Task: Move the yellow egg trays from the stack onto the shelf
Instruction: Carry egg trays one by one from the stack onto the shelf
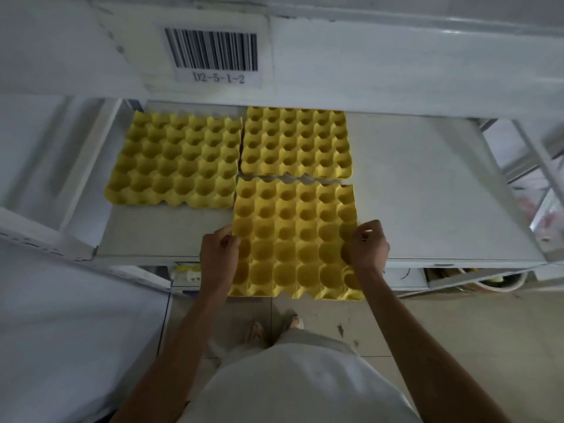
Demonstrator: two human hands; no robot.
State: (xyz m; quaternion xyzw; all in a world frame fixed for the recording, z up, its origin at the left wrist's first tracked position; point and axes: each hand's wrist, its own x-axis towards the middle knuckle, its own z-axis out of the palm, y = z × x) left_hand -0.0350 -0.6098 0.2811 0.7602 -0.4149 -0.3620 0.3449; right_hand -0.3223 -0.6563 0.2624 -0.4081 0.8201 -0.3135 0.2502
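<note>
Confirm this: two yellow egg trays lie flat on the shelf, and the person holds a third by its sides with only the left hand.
Not quite. The head view shows both hands on the third tray: the left hand grips its left edge, the right hand its right. Two egg trays do lie flat on the shelf.

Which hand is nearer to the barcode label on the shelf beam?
Left. The left hand grips the held tray's left edge, almost straight below the label. The right hand grips the tray's right edge, farther off to the right.
</note>
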